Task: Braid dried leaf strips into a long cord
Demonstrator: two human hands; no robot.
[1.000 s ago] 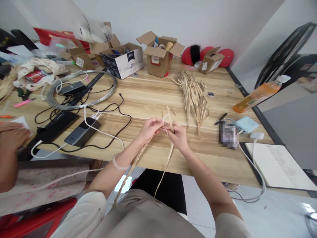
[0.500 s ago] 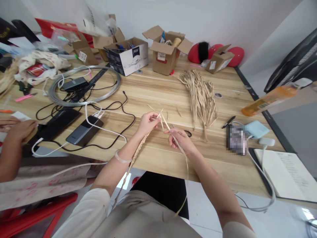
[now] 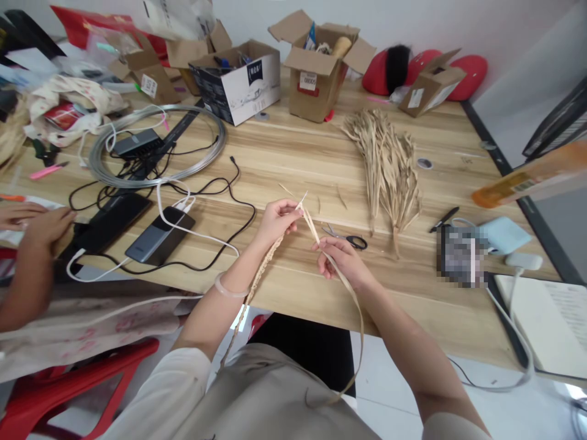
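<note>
My left hand (image 3: pixel 280 220) pinches the top end of a braided straw cord (image 3: pixel 263 264), which runs down along my forearm toward my lap. Loose strand ends stick up from that pinch. My right hand (image 3: pixel 338 260) closes on a long flat straw strip (image 3: pixel 352 292). One end of the strip reaches the braid at my left fingers; the other hangs in a loop past the table edge. Just beyond my right hand lie scissors (image 3: pixel 356 242) with black handles. A bundle of dried straw leaves (image 3: pixel 385 165) rests farther back.
A power bank (image 3: pixel 158 237) with white cables and a wire coil (image 3: pixel 220 150) lie left. Open cardboard boxes (image 3: pixel 314 91) stand along the back. An open notebook (image 3: pixel 541 318) and an orange bottle (image 3: pixel 527 177) are right. Another person's hand (image 3: pixel 50 229) works at far left.
My right hand has moved slightly away from the left, and the strip now bows out wider to the right. The scissors show more fully. The whole view has shifted a little.
</note>
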